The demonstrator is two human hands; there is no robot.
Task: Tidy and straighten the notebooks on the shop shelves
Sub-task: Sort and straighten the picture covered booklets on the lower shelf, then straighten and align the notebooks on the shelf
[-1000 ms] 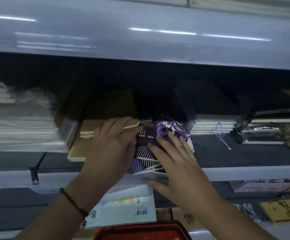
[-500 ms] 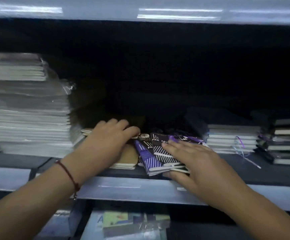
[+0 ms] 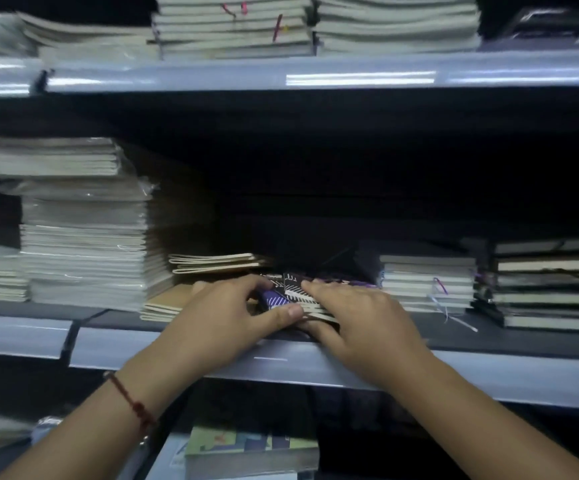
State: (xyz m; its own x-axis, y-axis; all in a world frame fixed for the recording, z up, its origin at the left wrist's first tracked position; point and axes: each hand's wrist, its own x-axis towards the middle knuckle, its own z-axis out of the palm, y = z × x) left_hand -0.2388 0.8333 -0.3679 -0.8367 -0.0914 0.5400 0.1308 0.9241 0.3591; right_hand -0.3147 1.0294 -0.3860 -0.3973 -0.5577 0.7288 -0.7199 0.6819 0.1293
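Observation:
A small stack of dark purple notebooks [image 3: 289, 294] with white stripes lies at the front of the middle shelf [image 3: 488, 336]. My left hand [image 3: 225, 315] grips the stack's left side, thumb pressed on its front edge. My right hand [image 3: 357, 313] lies flat on top of the stack's right side, thumb under its front corner. Both hands cover most of the stack. Just left of it lie tan kraft notebooks [image 3: 166, 301], partly behind my left hand.
A tall wrapped pile of white notebooks [image 3: 83, 244] stands at the left. Thin cream notebooks [image 3: 215, 262] lie behind the tan ones. White-edged stacks [image 3: 426, 282] and dark-covered stacks [image 3: 551, 289] sit to the right. More stacks [image 3: 236, 26] fill the upper shelf; books [image 3: 250, 452] lie below.
The view has risen, showing the upper shelf. My left hand moved right from the tan notebooks onto the purple stack; both hands have drawn the fanned purple notebooks closer together.

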